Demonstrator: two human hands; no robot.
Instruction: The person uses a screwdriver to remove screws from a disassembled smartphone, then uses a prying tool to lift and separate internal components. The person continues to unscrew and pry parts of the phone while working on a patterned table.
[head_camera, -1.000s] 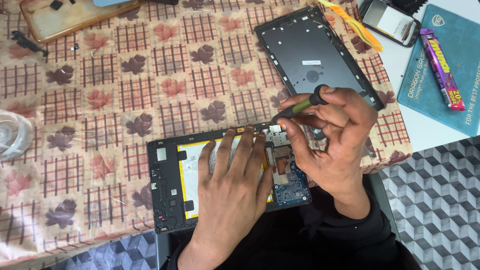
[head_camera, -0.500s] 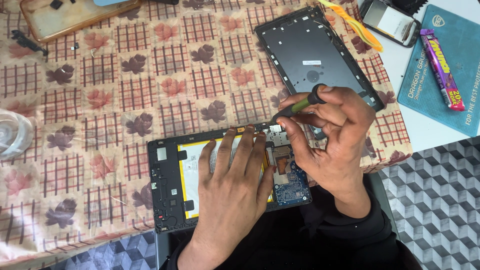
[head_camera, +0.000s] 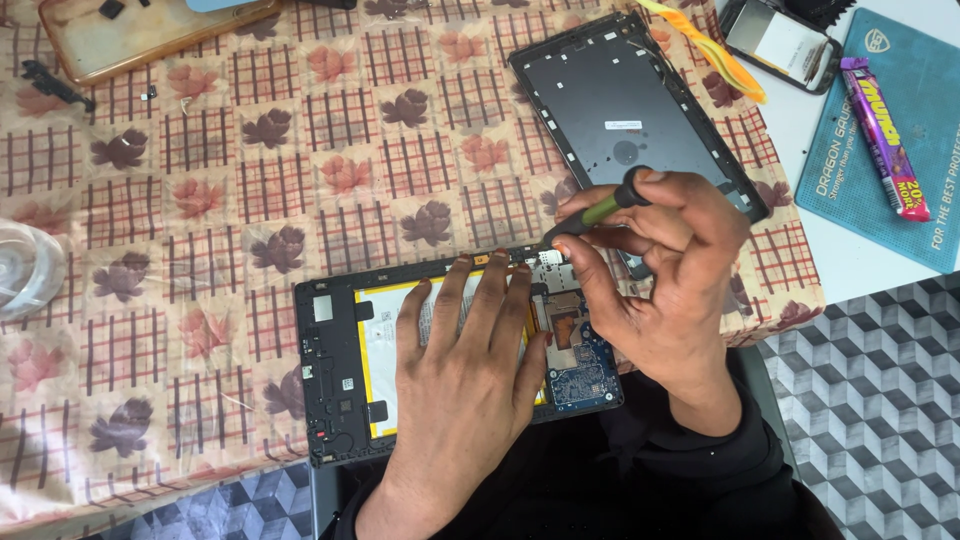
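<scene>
At the near edge of the table (head_camera: 180, 200), on the leaf-and-check patterned cloth, the head view shows an opened tablet (head_camera: 340, 370) lying face down with its long axis running left to right, its circuit-board end toward the person's right and slightly overhanging the table edge above a dark lap. The left hand (head_camera: 470, 370) lies flat and spread across the yellow-bordered battery (head_camera: 385, 300), fingers straight and pointing away from the body, gripping nothing and simply pressing the tablet down. The right hand (head_camera: 660, 290) is closed in a pinch around a small screwdriver (head_camera: 600, 208) with a green shaft and a black cap; the tool slants from upper right down to lower left, and its tip appears to meet the tablet's far edge near the board, though the fingers hide the exact contact. The tablet looks thin, stiff and light, with exposed board and battery that seem fragile, so the frame rim or the flat battery face is probably the safest place to bear on. The screwdriver looks slim and light, suited to a fingertip hold near the cap. Beyond the hands lies the tablet's removed back cover (head_camera: 620, 110), dark grey, inside up, long axis tilted toward the far left. Well apart on the right are a yellow pry tool (head_camera: 710, 50), a phone (head_camera: 785, 45), a teal mat (head_camera: 890, 170) and a purple snack bar (head_camera: 885, 140).
</scene>
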